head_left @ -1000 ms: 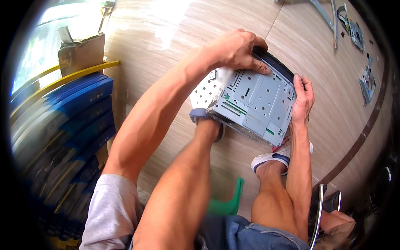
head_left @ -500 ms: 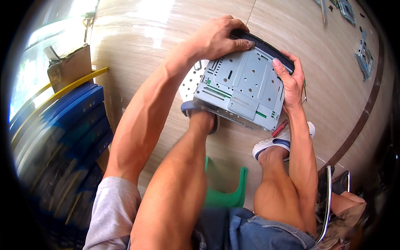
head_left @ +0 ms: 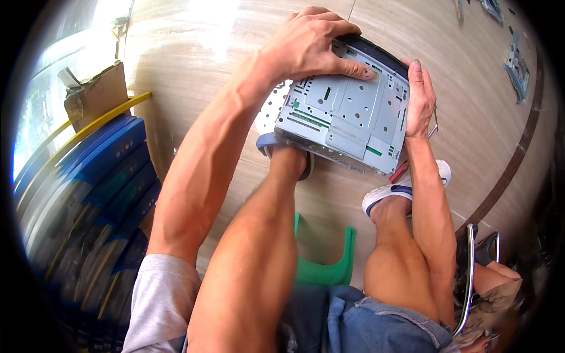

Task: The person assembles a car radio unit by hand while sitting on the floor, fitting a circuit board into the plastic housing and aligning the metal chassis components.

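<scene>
Between my hands sits a car stereo (head_left: 353,112), a boxy silver metal case with slots, holes and a black front panel along its far edge. My left hand (head_left: 312,50) is closed over the far left corner, thumb pressed on the metal top and fingers over the black panel. Along the right side, my right hand (head_left: 419,103) grips the case near its far right corner, its thumb raised by the panel's end. Its fingertips are partly hidden. Green circuit board shows through slots. A red-handled tool (head_left: 399,172) lies beside my right shoe, partly covered by the case.
Blue panels (head_left: 126,147) are stacked at the left by a yellow bar (head_left: 126,106) and a torn cardboard box (head_left: 97,97). Metal parts (head_left: 517,70) lie on the tiled floor at the far right. A green plastic stool (head_left: 329,270) stands under me. Another person's leg (head_left: 494,282) shows beside a chrome frame (head_left: 469,276).
My left thumb has slid further onto the metal top. My right thumb has lifted from the top to the side edge. The stereo has shifted slightly right.
</scene>
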`<state>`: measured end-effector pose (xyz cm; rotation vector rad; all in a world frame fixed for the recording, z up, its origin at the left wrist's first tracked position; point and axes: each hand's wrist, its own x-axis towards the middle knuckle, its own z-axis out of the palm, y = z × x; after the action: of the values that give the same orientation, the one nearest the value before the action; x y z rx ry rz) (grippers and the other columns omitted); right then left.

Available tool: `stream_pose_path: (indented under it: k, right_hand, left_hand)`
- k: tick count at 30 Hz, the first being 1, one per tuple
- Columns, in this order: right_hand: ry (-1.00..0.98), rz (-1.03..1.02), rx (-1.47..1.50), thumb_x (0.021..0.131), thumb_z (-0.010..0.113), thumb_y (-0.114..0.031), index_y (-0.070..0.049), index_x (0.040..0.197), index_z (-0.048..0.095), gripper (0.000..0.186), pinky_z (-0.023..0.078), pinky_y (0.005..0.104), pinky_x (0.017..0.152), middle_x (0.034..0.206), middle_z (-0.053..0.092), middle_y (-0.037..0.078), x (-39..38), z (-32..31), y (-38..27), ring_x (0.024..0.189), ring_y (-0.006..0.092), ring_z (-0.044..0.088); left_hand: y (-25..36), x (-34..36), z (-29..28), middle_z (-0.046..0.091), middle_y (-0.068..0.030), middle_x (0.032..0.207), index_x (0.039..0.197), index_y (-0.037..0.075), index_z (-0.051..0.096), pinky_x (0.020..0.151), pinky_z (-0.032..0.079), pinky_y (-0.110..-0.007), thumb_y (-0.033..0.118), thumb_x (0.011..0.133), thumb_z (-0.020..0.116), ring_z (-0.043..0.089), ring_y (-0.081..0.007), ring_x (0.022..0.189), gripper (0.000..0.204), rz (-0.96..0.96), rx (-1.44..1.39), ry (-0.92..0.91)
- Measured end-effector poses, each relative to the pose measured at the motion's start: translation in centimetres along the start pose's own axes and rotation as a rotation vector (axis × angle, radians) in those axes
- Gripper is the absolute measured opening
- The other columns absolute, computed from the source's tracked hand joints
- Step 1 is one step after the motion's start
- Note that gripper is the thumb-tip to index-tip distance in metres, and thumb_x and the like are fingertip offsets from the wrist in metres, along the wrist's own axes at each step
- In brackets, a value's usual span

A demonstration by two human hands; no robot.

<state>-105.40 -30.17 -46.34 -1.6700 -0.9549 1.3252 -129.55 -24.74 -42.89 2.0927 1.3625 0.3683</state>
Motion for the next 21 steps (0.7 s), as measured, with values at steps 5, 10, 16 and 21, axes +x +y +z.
stream_pose_path:
  k: [5, 10, 16, 21]
  right_hand:
    - [0.064, -0.037, 0.067, 0.103, 0.065, -0.042, 0.002, 0.107, 0.074, 0.045, 0.044, 0.0257, 0.081, 0.094, 0.066, 0.002, 0.3, -0.2, 1.1, 0.088, 0.0111, 0.055]
    - [0.121, -0.017, -0.055, 0.102, 0.068, -0.039, 0.001, 0.103, 0.076, 0.041, 0.045, 0.0253, 0.083, 0.090, 0.068, 0.000, 0.0, -0.3, 1.1, 0.089, 0.0104, 0.057]
    - [0.123, -0.006, -0.003, 0.103, 0.065, -0.039, 0.000, 0.104, 0.076, 0.041, 0.045, 0.0258, 0.081, 0.089, 0.067, 0.000, 0.0, -0.5, 1.4, 0.086, 0.0108, 0.056]
    - [0.099, -0.046, -0.001, 0.106, 0.057, -0.042, 0.000, 0.113, 0.072, 0.045, 0.044, 0.0263, 0.082, 0.096, 0.066, 0.002, -0.4, -0.3, 1.6, 0.088, 0.0112, 0.054]
  left_hand:
    - [1.6, 0.5, -1.5, 0.064, -0.0227, 0.133, 0.130, -0.004, 0.066, 0.111, 0.044, -0.047, 0.067, 0.071, 0.082, 0.052, -0.0364, 0.134, 0.094, -0.156, -0.104, -0.212]
    - [0.6, 0.5, -0.1, 0.071, -0.0204, 0.121, 0.122, 0.003, 0.074, 0.108, 0.048, -0.044, 0.071, 0.064, 0.084, 0.060, -0.0372, 0.126, 0.090, -0.154, -0.119, -0.149]
    - [0.5, 0.2, 0.7, 0.071, -0.0217, 0.118, 0.120, -0.001, 0.073, 0.102, 0.053, -0.043, 0.058, 0.070, 0.087, 0.068, -0.0348, 0.111, 0.079, -0.049, -0.055, 0.000]
    - [0.5, 0.1, 0.3, 0.071, -0.0224, 0.116, 0.120, -0.003, 0.073, 0.099, 0.055, -0.041, 0.056, 0.077, 0.084, 0.070, -0.0332, 0.109, 0.073, -0.120, -0.165, 0.002]
